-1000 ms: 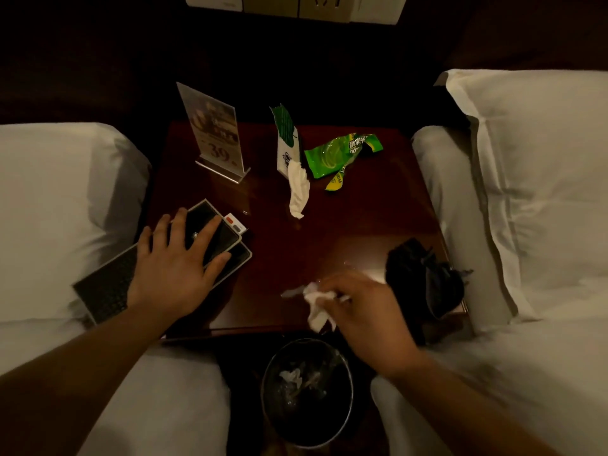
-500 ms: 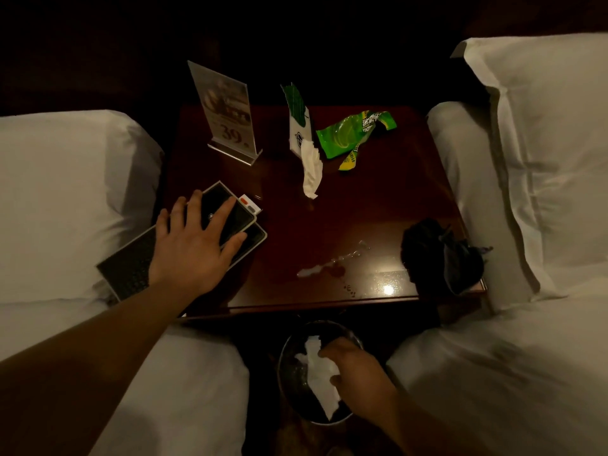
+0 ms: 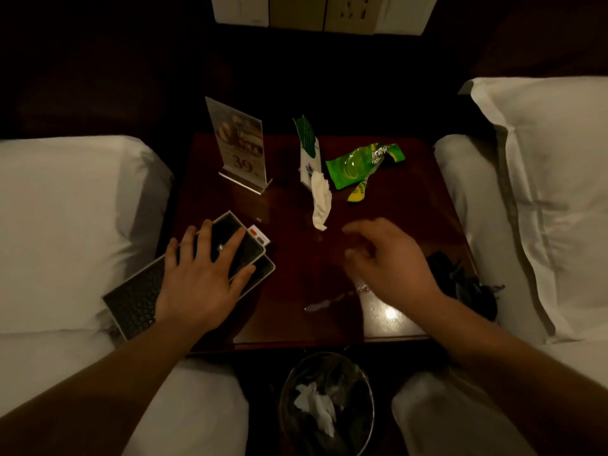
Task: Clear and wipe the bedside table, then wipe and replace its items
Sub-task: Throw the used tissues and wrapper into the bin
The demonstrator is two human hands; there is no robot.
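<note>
The left hand (image 3: 200,284) rests flat, fingers spread, on stacked black flat cases (image 3: 230,238), possibly tablets, at the bedside table's (image 3: 394,209) left edge; the right hand (image 3: 391,261) hovers over the middle, loosely curled and empty; behind stand an acrylic price sign (image 3: 240,143), a tissue pack (image 3: 309,153) and a green wrapper (image 3: 358,166); a black cloth (image 3: 460,284) lies at the right edge; a wet streak (image 3: 322,304) marks the front; crumpled tissue (image 3: 316,406) sits in the wastebasket (image 3: 286,390) below.

I see a tabletop (image 3: 394,199) of dark polished wood, glossy enough to throw back a light spot near its front edge. The sign stand (image 3: 240,146) looks like clear plastic, the green wrapper (image 3: 353,164) shiny film, the tissue (image 3: 320,202) soft crumpled paper, the pillows (image 3: 546,192) matt white cloth.
</note>
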